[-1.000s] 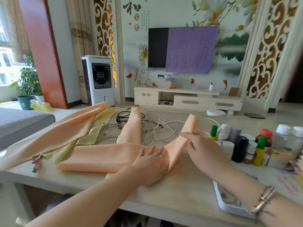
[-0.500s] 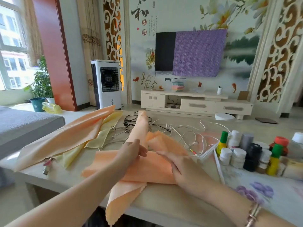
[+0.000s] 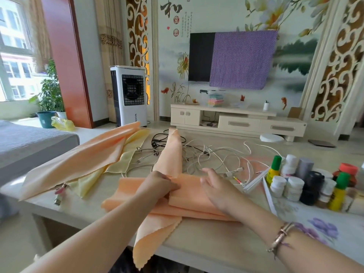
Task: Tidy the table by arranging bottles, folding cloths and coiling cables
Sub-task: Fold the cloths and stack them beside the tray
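step: folding peach cloth (image 3: 189,196) at the near table (image 3: 206,245) edge, one corner hanging over | left hand (image 3: 157,184) pinches the fold | right hand (image 3: 218,186) flat, fingers relaxed, pressing | tip: pull hanging corner up, align edges, then crease

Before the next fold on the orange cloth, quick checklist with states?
1. Left hand has a grip on the fold edge of the orange cloth: ok.
2. Right hand flat on the cloth, fingers straight: ok.
3. Cloth fully on the table: not ok, one corner hangs over the front edge.
4. Cloth clear of the cables: not ok, its far end lies over them.
5. Bottles clear of the cloth: ok.
6. Layers aligned underneath: cannot tell.
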`<state>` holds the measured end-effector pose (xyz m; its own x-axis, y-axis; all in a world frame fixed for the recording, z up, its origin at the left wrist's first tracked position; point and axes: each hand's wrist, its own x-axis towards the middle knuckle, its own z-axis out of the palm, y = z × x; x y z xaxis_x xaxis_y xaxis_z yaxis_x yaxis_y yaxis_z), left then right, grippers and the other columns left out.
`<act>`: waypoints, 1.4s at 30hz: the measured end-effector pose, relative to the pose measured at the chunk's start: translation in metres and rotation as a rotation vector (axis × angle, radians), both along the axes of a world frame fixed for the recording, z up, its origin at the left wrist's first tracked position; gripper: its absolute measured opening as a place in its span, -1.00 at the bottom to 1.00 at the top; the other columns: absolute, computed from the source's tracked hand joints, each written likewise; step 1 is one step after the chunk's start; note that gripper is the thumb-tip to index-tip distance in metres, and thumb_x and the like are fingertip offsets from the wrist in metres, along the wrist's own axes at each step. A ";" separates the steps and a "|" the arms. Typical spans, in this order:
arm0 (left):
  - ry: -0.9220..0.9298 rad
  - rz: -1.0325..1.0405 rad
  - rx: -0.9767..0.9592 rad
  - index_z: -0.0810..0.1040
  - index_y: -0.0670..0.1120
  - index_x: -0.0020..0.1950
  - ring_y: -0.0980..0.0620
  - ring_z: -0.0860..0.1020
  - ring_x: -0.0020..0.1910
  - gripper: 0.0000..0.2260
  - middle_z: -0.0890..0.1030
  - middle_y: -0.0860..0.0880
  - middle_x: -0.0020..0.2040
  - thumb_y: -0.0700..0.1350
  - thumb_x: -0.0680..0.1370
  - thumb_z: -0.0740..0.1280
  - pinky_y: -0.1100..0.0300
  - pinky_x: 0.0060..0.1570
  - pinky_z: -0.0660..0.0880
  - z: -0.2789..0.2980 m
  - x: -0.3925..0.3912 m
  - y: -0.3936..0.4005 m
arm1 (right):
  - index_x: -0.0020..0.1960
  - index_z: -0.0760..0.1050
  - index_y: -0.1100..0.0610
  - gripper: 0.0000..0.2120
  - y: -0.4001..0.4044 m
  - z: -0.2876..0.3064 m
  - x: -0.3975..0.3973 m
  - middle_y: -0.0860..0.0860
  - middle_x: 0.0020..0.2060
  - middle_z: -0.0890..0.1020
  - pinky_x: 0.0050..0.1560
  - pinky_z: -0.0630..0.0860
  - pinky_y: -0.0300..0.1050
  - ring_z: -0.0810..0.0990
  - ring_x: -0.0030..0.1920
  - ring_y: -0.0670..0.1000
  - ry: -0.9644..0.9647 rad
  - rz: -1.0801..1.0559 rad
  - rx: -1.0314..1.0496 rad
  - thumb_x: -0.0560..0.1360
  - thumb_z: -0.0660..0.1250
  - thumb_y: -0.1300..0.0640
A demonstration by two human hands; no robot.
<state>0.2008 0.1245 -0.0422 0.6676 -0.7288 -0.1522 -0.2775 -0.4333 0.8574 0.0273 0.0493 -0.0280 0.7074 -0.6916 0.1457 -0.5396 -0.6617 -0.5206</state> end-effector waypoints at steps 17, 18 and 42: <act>-0.478 0.106 0.041 0.50 0.00 0.07 -0.02 0.55 -0.02 -0.81 0.58 0.00 0.02 -0.06 0.48 0.38 0.14 -0.09 0.46 0.004 0.036 0.033 | 0.57 -0.18 -0.02 -0.38 0.011 -0.037 0.016 -0.04 0.56 -0.15 0.52 -0.23 -0.04 -0.22 0.53 -0.12 0.343 0.202 -0.274 0.60 -0.13 -0.24; -0.607 0.126 0.128 0.46 0.01 0.16 -0.05 0.50 0.08 -0.71 0.51 -0.02 0.13 0.02 0.48 0.38 0.12 -0.04 0.43 0.001 0.046 0.043 | 0.57 -0.18 -0.02 -0.38 0.011 -0.036 0.016 -0.03 0.56 -0.15 0.53 -0.22 -0.03 -0.22 0.53 -0.11 0.352 0.202 -0.282 0.60 -0.13 -0.24; 0.107 0.047 -0.341 0.61 -0.14 -0.01 -0.04 0.61 -0.17 -0.87 0.65 -0.16 -0.07 -0.14 0.48 0.43 0.08 -0.15 0.61 0.074 0.017 0.071 | 0.48 -0.27 -0.34 -0.26 0.013 -0.036 0.013 -0.19 0.54 -0.20 0.52 -0.21 0.04 -0.23 0.54 -0.06 0.303 0.261 -0.271 0.35 -0.27 -0.52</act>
